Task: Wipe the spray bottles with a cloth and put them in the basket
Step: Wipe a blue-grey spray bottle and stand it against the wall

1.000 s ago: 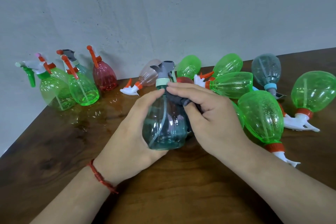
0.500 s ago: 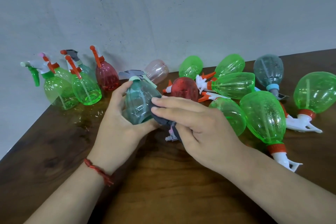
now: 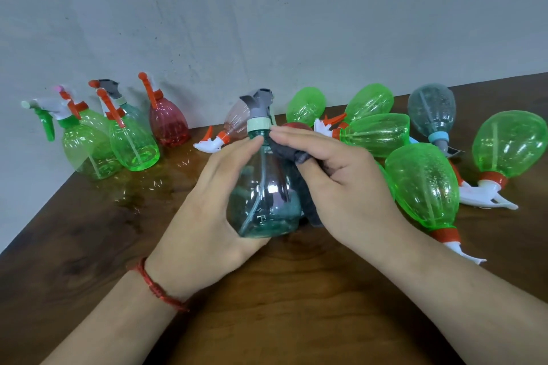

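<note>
While the left hand (image 3: 207, 207) wraps the upright teal spray bottle (image 3: 264, 201) over the wooden table (image 3: 296, 305) and the right hand (image 3: 341, 187) pinches a dark cloth (image 3: 284, 149) against its shoulder, hard rubbing could twist it loose into the nearest lying green bottle (image 3: 424, 187); no basket shows.

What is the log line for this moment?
step: wiping | left hand: holds teal bottle upright | right hand: presses grey cloth against it

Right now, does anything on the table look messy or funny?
Yes. The clear green plastic spray bottles on the right of the brown wooden table lie tipped over in a heap, while the bottles at the left stand upright.
</note>
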{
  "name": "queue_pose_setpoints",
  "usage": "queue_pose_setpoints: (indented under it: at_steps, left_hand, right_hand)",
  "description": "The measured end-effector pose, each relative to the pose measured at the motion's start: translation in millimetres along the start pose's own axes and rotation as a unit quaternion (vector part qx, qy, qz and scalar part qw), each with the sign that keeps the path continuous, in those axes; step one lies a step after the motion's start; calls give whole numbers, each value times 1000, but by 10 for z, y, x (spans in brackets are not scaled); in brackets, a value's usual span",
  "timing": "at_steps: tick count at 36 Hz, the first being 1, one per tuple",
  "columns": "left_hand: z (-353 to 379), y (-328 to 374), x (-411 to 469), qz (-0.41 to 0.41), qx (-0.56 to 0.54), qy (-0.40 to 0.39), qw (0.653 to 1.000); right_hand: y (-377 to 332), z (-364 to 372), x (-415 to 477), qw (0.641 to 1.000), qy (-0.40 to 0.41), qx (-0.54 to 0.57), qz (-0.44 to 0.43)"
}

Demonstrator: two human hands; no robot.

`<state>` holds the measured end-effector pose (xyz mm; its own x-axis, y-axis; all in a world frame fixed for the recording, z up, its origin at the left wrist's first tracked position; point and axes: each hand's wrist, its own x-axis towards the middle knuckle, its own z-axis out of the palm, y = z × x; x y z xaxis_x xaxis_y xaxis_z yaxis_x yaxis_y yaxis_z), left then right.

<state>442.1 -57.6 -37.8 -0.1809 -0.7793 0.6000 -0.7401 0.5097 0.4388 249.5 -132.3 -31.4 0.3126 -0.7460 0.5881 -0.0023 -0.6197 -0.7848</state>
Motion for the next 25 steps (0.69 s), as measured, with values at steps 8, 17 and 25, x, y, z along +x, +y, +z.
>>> queue_pose_setpoints:
  at_steps: [8, 17, 25]
  left_hand:
    - [-6, 39, -16, -77, -124, 7, 989]
    - [32, 14, -17, -83, -161, -31, 983]
    - [35, -96, -37, -80, -103, -17, 991]
  right_hand:
    - [3, 11, 39, 990, 23, 120, 73]
    - [24, 22, -10, 997, 30, 66, 22]
    - [78, 18, -38, 994, 6, -69, -83]
